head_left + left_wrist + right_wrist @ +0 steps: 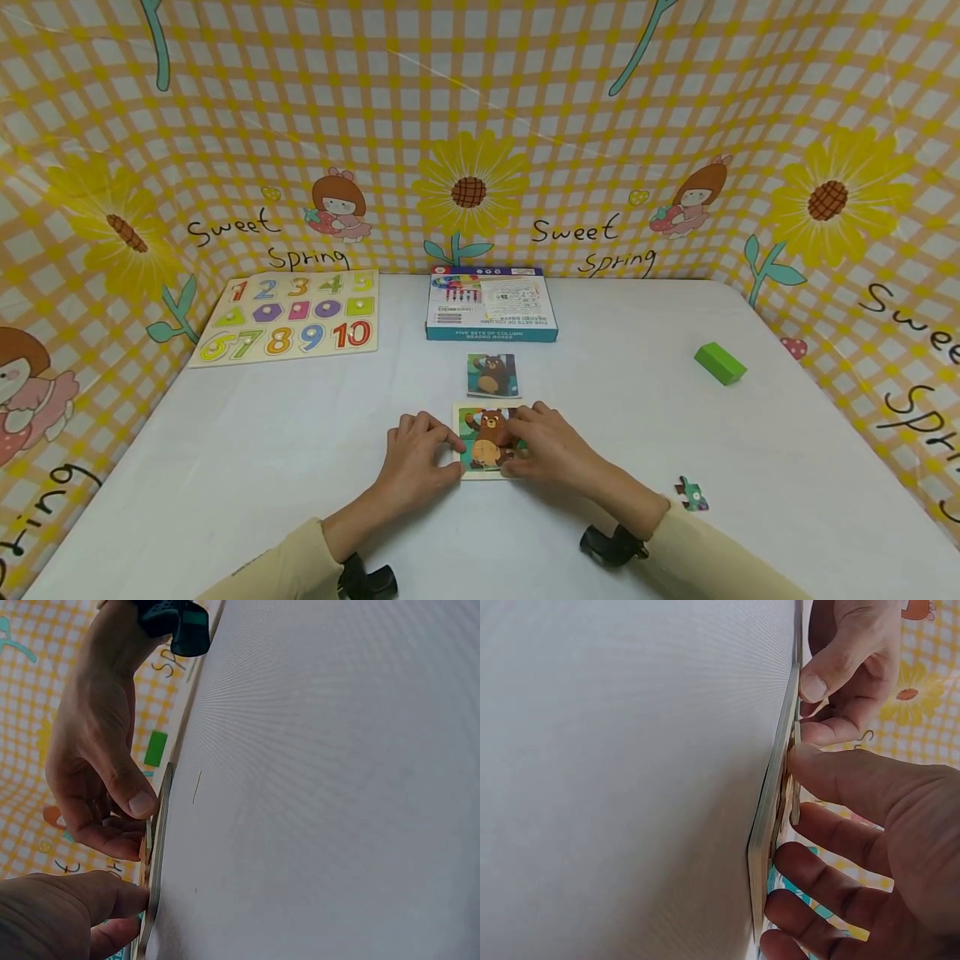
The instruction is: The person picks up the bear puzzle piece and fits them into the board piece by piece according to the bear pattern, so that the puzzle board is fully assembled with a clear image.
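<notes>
A small wooden jigsaw board [480, 477] with a brown bear picture lies at the front middle of the table. At its left edge, my left hand [416, 450] holds the board between thumb and forefinger. My right hand [557, 446] reaches over the board's right side. In the right wrist view it pinches a thin puzzle piece [796, 795] between thumb and forefinger, tilted close over the board, with the other fingers near the far edge. The piece's printed face is hidden. Just behind the board lies a bear picture card [492, 375].
A loose green puzzle piece [692, 493] lies to the right, near the right forearm. Further back right is a green block [720, 363]. A flat bead-set box [491, 332] stands at the back middle, and a number board [285, 312] at the back left.
</notes>
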### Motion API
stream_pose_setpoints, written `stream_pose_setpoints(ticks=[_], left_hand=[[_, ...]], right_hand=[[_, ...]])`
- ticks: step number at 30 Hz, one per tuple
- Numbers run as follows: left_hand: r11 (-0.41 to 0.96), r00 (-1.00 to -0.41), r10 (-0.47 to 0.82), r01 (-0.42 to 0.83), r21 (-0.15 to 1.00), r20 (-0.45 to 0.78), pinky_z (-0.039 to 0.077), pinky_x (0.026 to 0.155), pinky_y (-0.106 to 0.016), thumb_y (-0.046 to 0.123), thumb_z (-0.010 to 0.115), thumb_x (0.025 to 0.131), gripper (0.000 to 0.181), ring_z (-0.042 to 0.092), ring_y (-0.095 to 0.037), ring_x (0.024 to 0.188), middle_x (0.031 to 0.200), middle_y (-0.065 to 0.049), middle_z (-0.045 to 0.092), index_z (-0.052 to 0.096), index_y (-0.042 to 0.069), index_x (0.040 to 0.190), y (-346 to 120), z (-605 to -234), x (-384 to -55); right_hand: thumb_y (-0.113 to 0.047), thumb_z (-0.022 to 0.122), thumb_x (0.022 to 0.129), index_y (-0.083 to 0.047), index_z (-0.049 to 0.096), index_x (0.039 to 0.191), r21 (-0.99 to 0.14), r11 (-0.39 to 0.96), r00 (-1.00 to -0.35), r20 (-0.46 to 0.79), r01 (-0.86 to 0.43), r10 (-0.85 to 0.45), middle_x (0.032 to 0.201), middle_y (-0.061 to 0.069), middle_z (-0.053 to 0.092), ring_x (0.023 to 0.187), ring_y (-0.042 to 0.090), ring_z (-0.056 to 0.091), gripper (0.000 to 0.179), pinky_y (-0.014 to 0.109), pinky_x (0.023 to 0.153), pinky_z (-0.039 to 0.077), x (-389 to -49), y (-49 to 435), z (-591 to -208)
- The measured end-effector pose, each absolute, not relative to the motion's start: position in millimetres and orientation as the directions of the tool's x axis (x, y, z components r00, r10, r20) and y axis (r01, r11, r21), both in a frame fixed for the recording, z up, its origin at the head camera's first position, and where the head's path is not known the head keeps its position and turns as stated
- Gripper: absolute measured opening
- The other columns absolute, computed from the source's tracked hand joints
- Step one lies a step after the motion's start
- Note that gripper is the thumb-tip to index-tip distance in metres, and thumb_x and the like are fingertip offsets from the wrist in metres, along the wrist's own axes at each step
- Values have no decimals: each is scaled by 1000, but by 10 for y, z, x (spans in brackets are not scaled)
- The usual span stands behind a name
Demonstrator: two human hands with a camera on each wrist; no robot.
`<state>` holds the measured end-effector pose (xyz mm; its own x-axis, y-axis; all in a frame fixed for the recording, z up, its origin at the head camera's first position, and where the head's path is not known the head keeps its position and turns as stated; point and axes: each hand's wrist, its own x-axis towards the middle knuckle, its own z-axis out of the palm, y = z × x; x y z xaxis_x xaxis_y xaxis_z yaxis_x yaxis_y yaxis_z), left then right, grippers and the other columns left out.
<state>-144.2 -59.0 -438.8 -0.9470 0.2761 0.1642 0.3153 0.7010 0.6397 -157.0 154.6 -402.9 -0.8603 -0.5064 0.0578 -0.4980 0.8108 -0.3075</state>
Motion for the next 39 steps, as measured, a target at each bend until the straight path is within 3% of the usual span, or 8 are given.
stream_pose_setpoints(ticks=[18, 39], left_hand=[[688, -941, 283, 333, 645, 184, 29, 86, -46, 18, 72, 72, 10, 37, -17, 92, 90, 1, 50, 68, 19, 80, -531, -4347, -1429], [698, -930, 306, 366, 616, 205, 28, 81, -39, 22, 72, 72, 10, 37, -17, 92, 92, 1, 50, 69, 19, 81, -339, -4346, -1441]], right_hand=[[-25, 82, 68, -17, 68, 85, -288, 807, -851, 63, -516, -521, 85, -4, 55, 81, 13, 41, 24, 27, 70, 33, -1575, 1534, -4032], [-25, 82, 68, -16, 69, 86, -291, 794, -842, 85, -533, -533, 84, -5, 56, 79, 12, 40, 24, 25, 69, 31, -1575, 1551, -4033]])
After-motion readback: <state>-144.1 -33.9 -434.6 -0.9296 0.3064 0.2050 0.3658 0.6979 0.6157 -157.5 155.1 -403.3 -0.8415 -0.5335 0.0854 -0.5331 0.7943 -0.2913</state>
